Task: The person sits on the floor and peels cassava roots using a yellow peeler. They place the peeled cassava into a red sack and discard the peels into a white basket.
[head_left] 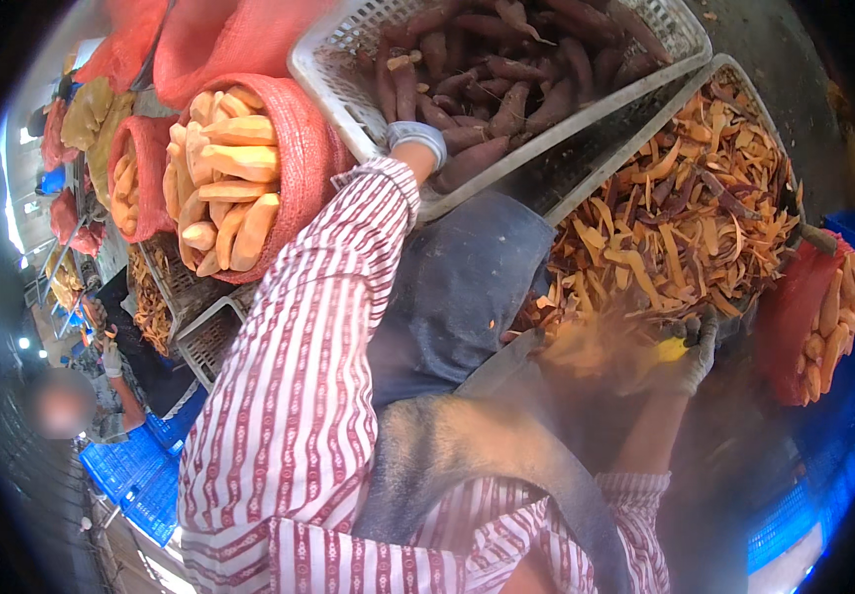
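Note:
My left hand (418, 141), in a glove with a pale cuff, reaches into a grey plastic crate (583, 117) of unpeeled purple-skinned sweet potatoes (513, 70). Its fingers blend with the dark roots, so their grip is unclear. Low on the right, my gloved right hand (687, 356) is closed around a small yellow object (668, 349), partly blurred. It is beside a heap of orange and purple peelings (650, 230) in a second crate. A dark apron or cloth (472, 282) covers my lap between both arms.
Red mesh sacks (301, 148) of peeled sweet potatoes (238, 163) stand on the left; another red sack (791, 319) is at the far right. Blue plastic crates (134, 475) lie lower left, near a co-worker's gloved hand (112, 360). An empty-looking grey crate (212, 338) stands closer.

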